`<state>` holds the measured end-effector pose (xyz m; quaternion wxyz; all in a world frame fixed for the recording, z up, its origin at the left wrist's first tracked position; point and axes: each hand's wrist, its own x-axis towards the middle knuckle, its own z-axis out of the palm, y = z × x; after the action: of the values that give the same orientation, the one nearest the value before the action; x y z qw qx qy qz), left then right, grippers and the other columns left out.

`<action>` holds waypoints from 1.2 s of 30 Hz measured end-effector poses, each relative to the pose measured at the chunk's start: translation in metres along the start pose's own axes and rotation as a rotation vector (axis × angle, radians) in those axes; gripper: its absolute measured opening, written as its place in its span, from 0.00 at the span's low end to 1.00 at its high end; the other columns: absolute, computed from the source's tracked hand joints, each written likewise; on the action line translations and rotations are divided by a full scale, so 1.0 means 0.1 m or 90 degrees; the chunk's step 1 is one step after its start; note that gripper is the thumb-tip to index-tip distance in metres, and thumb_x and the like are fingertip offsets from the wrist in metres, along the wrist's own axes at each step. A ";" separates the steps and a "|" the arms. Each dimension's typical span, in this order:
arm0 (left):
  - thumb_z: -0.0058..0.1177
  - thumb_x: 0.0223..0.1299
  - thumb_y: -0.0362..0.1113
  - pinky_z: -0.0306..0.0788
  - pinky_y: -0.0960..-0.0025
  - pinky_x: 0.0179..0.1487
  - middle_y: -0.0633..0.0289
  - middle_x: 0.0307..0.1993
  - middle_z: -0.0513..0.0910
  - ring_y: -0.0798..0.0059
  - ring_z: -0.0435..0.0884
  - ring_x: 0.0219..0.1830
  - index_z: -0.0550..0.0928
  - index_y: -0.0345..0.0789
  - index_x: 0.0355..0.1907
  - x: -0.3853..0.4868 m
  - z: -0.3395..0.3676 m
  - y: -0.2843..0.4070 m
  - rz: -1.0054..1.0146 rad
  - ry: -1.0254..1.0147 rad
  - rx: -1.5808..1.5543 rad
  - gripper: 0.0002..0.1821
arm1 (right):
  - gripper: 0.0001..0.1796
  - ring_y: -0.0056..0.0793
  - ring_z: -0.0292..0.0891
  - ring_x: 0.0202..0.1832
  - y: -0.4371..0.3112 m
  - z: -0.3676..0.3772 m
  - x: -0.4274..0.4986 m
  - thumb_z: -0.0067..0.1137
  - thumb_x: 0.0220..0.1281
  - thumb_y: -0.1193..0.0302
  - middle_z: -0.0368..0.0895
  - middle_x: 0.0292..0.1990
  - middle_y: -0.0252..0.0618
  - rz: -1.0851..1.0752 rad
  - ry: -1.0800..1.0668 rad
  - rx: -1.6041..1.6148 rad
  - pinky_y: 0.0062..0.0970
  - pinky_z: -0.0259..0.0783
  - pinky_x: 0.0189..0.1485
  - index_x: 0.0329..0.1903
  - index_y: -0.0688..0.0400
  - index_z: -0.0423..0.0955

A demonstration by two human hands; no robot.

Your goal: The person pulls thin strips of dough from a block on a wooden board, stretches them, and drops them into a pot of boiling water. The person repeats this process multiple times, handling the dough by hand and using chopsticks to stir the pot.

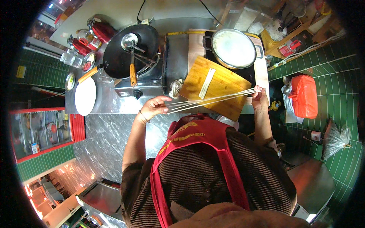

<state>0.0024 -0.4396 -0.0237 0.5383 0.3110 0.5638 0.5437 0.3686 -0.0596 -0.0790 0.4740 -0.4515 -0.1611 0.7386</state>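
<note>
Several pale noodle dough strands (211, 100) stretch between my two hands above the front edge of a wooden cutting board (225, 81). Their right ends are pinched in the fingers of my right hand (260, 97), over the board's right corner. At the left they run to the thumb and fingers of my left hand (155, 107), in front of the counter's edge; the strands blur there. Uncut-looking flat dough strips (207, 83) lie side by side on the board. Behind the board stands a two-handled pot (233, 48) with whitish, steamy contents.
Left of the board, a black wok (114, 57) on a stove holds a metal ladle (133, 68). A crumpled cloth (176, 87) lies between them. A white oval plate (85, 97), small bowls and red thermoses (104, 30) stand farther left. A red plastic bag (304, 97) hangs at right.
</note>
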 end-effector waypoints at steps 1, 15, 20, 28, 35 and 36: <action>0.58 0.59 0.31 0.72 0.74 0.42 0.67 0.27 0.79 0.78 0.78 0.32 0.77 0.32 0.54 -0.03 0.05 0.04 0.022 -0.019 -0.076 0.19 | 0.14 0.29 0.83 0.40 0.01 -0.01 0.00 0.45 0.73 0.60 0.84 0.40 0.39 0.018 0.021 -0.012 0.17 0.74 0.26 0.42 0.58 0.70; 0.52 0.62 0.21 0.76 0.80 0.35 0.61 0.60 0.75 0.76 0.84 0.43 0.70 0.35 0.62 0.53 1.42 0.83 0.224 0.115 0.016 0.25 | 0.08 0.36 0.76 0.47 0.62 1.39 -1.62 0.41 0.73 0.73 0.70 0.41 0.43 -0.438 -0.533 -0.408 0.32 0.76 0.48 0.40 0.63 0.69; 0.53 0.62 0.22 0.75 0.81 0.32 0.62 0.61 0.73 0.83 0.79 0.35 0.65 0.38 0.67 0.58 1.53 0.84 0.201 0.111 -0.042 0.30 | 0.05 0.38 0.74 0.45 0.81 1.54 -1.82 0.51 0.66 0.75 0.71 0.42 0.46 -0.694 -0.673 -0.567 0.34 0.72 0.48 0.41 0.64 0.70; 0.56 0.60 0.24 0.74 0.80 0.33 0.68 0.43 0.81 0.83 0.79 0.35 0.70 0.38 0.61 0.79 1.30 0.10 0.018 -0.010 -0.001 0.25 | 0.16 0.36 0.81 0.40 0.24 1.89 -1.85 0.42 0.75 0.64 0.79 0.41 0.44 -0.096 -0.604 -0.207 0.30 0.78 0.35 0.44 0.65 0.73; 0.61 0.50 0.29 0.76 0.67 0.45 0.53 0.42 0.83 0.61 0.83 0.40 0.81 0.36 0.47 1.01 1.20 -0.16 0.243 0.123 0.364 0.17 | 0.16 0.28 0.81 0.40 0.26 1.92 -1.94 0.42 0.75 0.65 0.80 0.48 0.44 0.184 -0.662 -0.421 0.20 0.75 0.31 0.48 0.64 0.73; 0.61 0.50 0.29 0.76 0.66 0.45 0.53 0.41 0.83 0.60 0.84 0.40 0.81 0.36 0.47 0.99 1.13 -0.13 0.270 0.146 0.374 0.17 | 0.15 0.29 0.81 0.39 0.20 1.95 -1.90 0.43 0.74 0.65 0.80 0.47 0.45 0.055 -0.631 -0.346 0.22 0.75 0.32 0.48 0.64 0.73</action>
<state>0.0896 -0.3185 -0.0430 0.2349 0.4994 0.6753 0.4892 0.2249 -0.1934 0.1105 0.1779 -0.1629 -0.5302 0.8129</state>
